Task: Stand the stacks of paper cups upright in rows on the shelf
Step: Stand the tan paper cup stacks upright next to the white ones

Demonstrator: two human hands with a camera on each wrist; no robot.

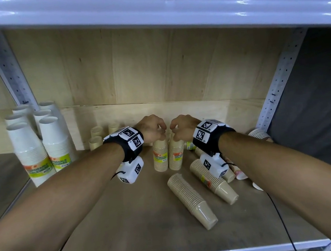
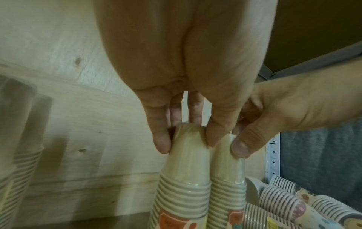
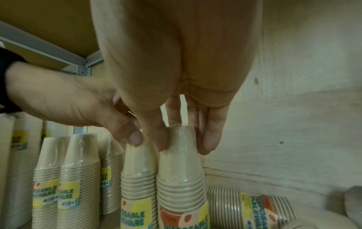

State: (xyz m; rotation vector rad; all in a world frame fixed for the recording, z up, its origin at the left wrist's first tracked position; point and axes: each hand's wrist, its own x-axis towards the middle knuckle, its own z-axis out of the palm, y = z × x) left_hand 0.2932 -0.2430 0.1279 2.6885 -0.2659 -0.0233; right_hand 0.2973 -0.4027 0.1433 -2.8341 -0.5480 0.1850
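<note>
The shelf (image 1: 115, 231) had a wooden floor and back panel, and tall white cup stacks (image 1: 38, 149) stood upright at its left end. Several tan stacks (image 1: 192, 199) lay on their sides toward the right. Near the back, two tan stacks stood upright and touching. The left hand (image 1: 151, 128) pinched the top of the left stack (image 1: 161, 155) with thumb and fingertips, while the right hand (image 1: 182, 127) pinched the top of the right stack (image 1: 176, 154) the same way.
</note>
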